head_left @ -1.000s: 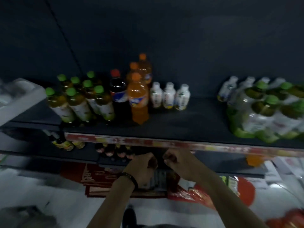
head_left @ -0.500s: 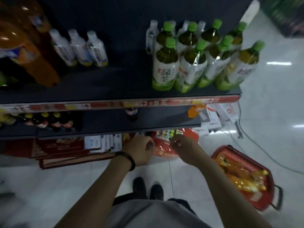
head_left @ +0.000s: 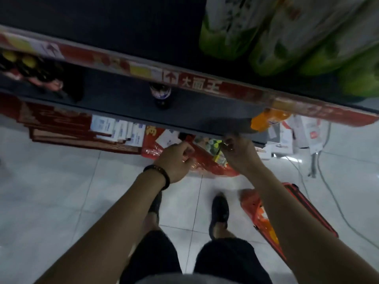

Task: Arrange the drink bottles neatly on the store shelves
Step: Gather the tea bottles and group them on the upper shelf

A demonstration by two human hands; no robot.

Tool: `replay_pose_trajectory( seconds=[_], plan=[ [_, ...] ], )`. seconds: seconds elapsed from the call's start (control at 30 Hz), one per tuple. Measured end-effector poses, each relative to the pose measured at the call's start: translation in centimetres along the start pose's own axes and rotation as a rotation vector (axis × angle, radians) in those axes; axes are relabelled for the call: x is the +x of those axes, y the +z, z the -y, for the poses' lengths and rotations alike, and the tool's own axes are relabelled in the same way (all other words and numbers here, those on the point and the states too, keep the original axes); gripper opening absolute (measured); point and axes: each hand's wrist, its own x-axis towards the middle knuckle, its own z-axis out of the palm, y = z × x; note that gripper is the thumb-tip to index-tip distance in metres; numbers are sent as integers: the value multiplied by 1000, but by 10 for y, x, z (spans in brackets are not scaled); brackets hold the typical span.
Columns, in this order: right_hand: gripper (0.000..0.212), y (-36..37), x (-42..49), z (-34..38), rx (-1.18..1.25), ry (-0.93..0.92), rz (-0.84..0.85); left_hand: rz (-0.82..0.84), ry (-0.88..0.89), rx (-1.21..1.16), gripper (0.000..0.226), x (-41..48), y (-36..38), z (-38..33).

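Observation:
My left hand, a dark bracelet at its wrist, is curled into a fist below the lower shelf's front edge. My right hand hangs close beside it, fingers curled, nothing clearly in it. Blurred green tea bottles stand on the upper shelf at the right. One dark cola bottle stands alone on the lower shelf. An orange soda bottle shows at that shelf's right end. Small yellow-capped bottles sit at the far left.
A red shopping basket with orange bottles stands on the tiled floor by my right foot. A red bag and cartons lie under the shelves. A cable runs across the floor at the right.
The view has dropped and swung right, from the upper shelf's bottles to the floor and basket. Both hands have stayed curled close together below the lower shelf.

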Motion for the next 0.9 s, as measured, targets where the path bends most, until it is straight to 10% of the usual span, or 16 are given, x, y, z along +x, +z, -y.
replay_pose_trajectory(
  seconds=[0.5,0.9],
  plan=[
    [34,117,219,-135,-127,-222,-294,-382,215,560,76,257,132,92],
    [75,93,357,-69,-293,-238,-492,-477,214,625,63,283,145,100]
  ],
)
